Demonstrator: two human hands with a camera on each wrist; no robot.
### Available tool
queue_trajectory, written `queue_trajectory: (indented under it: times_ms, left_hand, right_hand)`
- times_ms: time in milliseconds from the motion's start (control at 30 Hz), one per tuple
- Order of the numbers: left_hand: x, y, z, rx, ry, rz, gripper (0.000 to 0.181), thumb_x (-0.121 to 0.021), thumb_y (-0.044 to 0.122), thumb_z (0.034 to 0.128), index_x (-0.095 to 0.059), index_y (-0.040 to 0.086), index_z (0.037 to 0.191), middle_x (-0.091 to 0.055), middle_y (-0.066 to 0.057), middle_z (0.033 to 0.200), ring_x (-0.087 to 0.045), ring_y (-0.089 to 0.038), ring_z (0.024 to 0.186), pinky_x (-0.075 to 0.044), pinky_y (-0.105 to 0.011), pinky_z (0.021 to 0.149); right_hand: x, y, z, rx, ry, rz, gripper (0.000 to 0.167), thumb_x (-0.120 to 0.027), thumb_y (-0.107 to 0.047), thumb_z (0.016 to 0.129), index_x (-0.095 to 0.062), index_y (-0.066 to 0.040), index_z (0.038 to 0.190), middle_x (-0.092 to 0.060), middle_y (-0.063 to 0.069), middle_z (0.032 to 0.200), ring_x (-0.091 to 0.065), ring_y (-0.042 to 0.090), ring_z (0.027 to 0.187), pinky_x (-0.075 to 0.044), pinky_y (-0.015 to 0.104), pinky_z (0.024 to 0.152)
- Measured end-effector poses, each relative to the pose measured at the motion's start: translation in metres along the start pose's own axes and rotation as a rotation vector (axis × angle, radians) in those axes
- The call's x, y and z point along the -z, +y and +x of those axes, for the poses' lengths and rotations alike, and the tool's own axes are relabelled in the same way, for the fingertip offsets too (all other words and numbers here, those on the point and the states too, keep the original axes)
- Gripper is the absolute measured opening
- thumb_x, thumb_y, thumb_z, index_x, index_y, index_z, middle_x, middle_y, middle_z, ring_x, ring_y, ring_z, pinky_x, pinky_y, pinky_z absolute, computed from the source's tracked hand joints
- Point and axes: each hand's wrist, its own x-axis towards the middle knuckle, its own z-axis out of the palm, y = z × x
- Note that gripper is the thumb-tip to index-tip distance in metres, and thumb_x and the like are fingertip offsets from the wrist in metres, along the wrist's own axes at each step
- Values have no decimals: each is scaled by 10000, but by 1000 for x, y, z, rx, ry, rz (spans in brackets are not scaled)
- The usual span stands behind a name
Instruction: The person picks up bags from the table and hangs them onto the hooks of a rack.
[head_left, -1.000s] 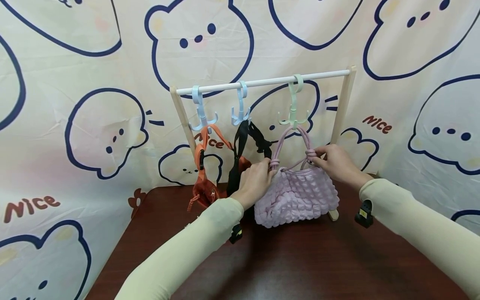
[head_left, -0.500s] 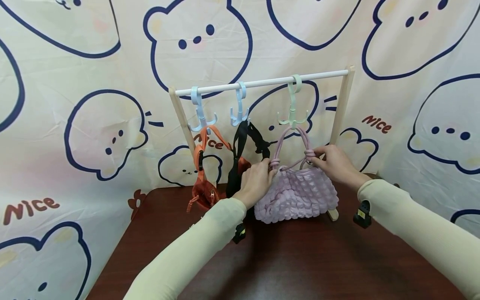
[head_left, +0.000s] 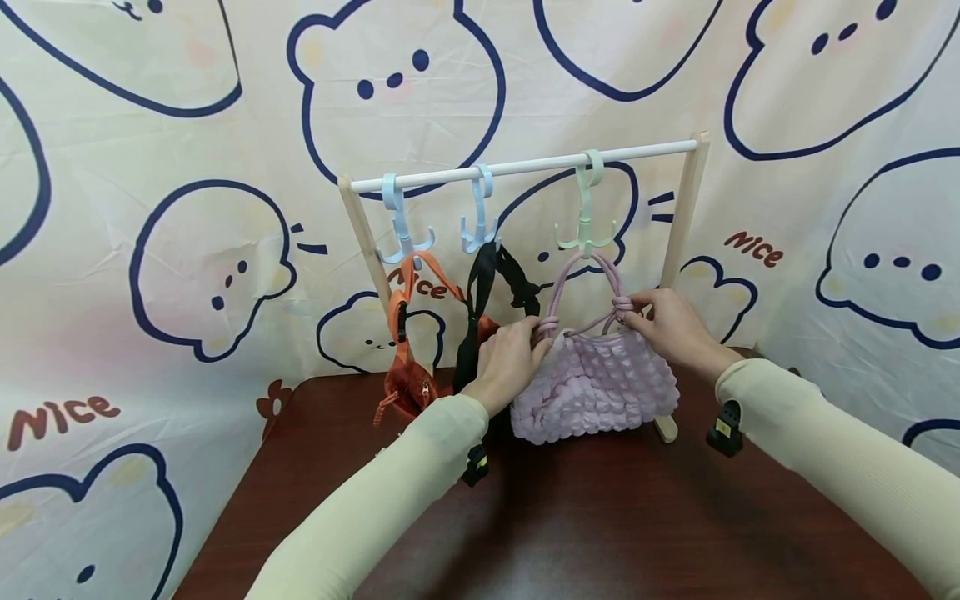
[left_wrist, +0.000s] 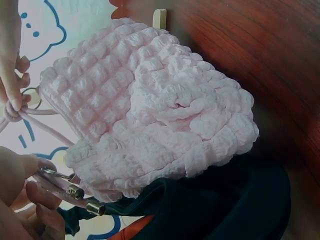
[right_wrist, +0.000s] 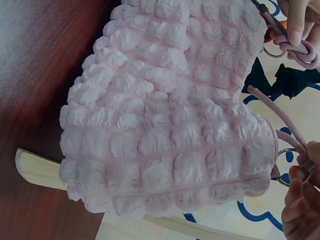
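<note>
A pale pink handbag with a puffy, bubbled surface hangs by its cord handle from a green multi-arm hook. My left hand pinches the knotted cord at the handle's left base; in the left wrist view a metal ring and cord ends with metal caps show beside those fingers. On the other side my right hand pinches the knot at the right base, close to a metal ring. The bag's underside is just above or touching the dark table; I cannot tell which.
A small rack with a white rod and wooden posts stands on the dark red-brown table. Two blue hooks carry an orange bag and a black strap, left of the pink bag. A printed cloth hangs behind.
The handbag's lower edge has risen slightly and its body has shifted a little. Both hands keep their grip at the handle's knots, nearly in place.
</note>
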Motion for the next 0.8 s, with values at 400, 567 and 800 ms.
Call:
queue_trajectory:
  times_ms: [400, 567, 800]
  left_hand:
    - [2, 0, 0, -9, 16, -15, 275, -611, 360, 1012, -681, 163, 1190, -725, -6, 945, -629, -150, 723, -479, -313, 633]
    - [3, -1, 0, -14, 19, -25, 229, -596, 347, 1016, -687, 158, 1106, -676, 5, 839, -595, -145, 681, -429, -302, 594]
    - [5, 0, -1, -15, 2, 4, 238, -582, 362, 1017, -683, 155, 1080, -670, 1, 831, -596, -151, 679, -425, -324, 592]
  right_hand:
    - [5, -2, 0, -43, -12, -7, 327, -622, -201, 1007, -683, 3, 1256, -731, 179, 1012, -595, 203, 696, -449, 302, 537]
    - [7, -3, 0, -53, -6, -17, 367, -616, -231, 1013, -661, -2, 1296, -735, 180, 1017, -578, 177, 653, -431, 302, 511]
    - [9, -4, 0, -59, -20, -27, 389, -628, -212, 1004, -638, 8, 1325, -736, 211, 1067, -599, 170, 636, -439, 309, 507]
